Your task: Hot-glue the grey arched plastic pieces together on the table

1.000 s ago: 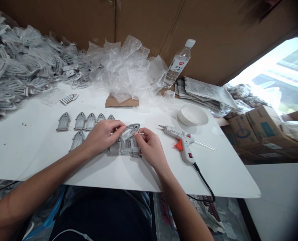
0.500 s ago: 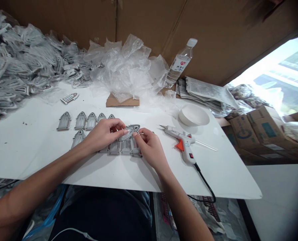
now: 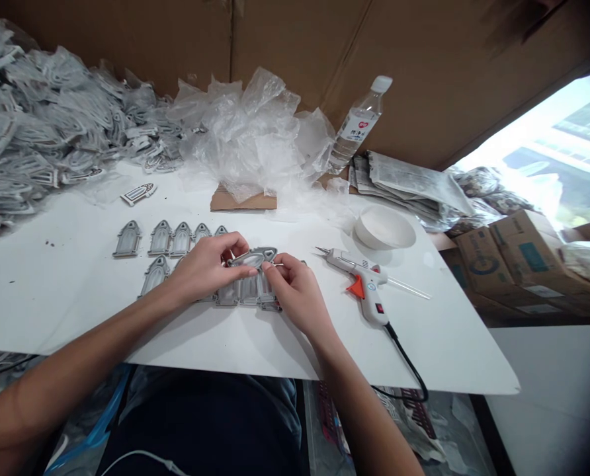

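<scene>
The left hand (image 3: 203, 270) and right hand (image 3: 295, 291) are pinching a grey arched piece (image 3: 253, 257) between closed fingers above the arched pieces (image 3: 238, 292) at frame centre, apparently aligning it, which seems to call for careful placement.

Arched plaques (image 3: 227, 294) partly hidden, bottle label (image 3: 355, 125) too small to read

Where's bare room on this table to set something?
Bare white tabletop lies left of the arched frames, below the gray pile. Another patch sits right of the glue gun's cord. It's crowded around your left hand and right hand and along the back plastic wrap.
</scene>
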Action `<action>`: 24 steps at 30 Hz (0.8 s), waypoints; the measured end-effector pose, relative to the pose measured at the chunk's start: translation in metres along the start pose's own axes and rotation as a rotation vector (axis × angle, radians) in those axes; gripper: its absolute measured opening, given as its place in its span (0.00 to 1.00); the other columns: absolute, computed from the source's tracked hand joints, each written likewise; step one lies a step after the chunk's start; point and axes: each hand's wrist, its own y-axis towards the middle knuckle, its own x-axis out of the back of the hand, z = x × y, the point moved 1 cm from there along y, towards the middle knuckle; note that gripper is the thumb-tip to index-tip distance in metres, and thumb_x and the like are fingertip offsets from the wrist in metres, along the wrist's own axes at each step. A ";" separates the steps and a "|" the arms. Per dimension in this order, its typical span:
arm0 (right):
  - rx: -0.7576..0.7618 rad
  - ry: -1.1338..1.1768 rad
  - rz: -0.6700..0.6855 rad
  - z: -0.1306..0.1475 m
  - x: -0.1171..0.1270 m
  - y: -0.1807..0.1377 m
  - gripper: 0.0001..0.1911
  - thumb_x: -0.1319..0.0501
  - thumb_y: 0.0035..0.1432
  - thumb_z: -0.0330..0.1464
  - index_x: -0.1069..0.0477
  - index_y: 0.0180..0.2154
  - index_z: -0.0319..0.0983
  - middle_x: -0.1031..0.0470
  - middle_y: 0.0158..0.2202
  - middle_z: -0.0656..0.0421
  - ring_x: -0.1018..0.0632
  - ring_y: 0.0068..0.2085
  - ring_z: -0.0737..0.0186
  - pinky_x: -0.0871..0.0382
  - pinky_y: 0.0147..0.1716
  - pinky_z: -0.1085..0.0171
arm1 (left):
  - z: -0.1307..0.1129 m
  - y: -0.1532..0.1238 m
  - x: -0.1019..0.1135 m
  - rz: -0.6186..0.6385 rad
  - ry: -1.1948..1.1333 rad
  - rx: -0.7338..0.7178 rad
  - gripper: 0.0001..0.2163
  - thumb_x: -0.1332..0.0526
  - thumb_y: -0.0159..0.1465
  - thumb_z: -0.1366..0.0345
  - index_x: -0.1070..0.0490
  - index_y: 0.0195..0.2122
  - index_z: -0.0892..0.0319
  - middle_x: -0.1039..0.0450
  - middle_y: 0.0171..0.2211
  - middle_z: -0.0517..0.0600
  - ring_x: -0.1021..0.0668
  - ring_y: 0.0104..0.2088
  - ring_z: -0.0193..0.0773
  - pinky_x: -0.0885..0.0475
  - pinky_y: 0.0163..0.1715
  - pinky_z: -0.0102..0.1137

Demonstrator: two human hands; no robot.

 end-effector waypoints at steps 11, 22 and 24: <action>-0.018 0.003 -0.010 -0.001 0.002 0.000 0.15 0.42 0.60 0.46 0.35 0.32 0.41 0.47 0.19 0.68 0.42 0.21 0.70 0.48 0.21 0.68 | -0.003 -0.002 0.003 -0.013 0.112 -0.104 0.17 0.47 0.71 0.56 0.26 0.30 0.58 0.29 0.23 0.45 0.31 0.24 0.33 0.40 0.26 0.31; -0.015 -0.003 -0.002 -0.002 0.000 0.001 0.15 0.42 0.59 0.46 0.35 0.33 0.41 0.45 0.18 0.69 0.42 0.21 0.70 0.48 0.20 0.68 | 0.000 0.000 0.000 0.013 0.030 -0.005 0.09 0.37 0.63 0.57 0.25 0.33 0.57 0.27 0.25 0.44 0.30 0.25 0.34 0.39 0.26 0.30; -0.013 -0.006 -0.003 -0.002 0.000 0.001 0.15 0.42 0.60 0.46 0.35 0.32 0.41 0.45 0.18 0.69 0.42 0.21 0.70 0.49 0.20 0.67 | -0.002 -0.001 0.001 0.021 0.051 -0.037 0.11 0.41 0.67 0.58 0.26 0.31 0.57 0.29 0.23 0.44 0.31 0.25 0.34 0.41 0.27 0.30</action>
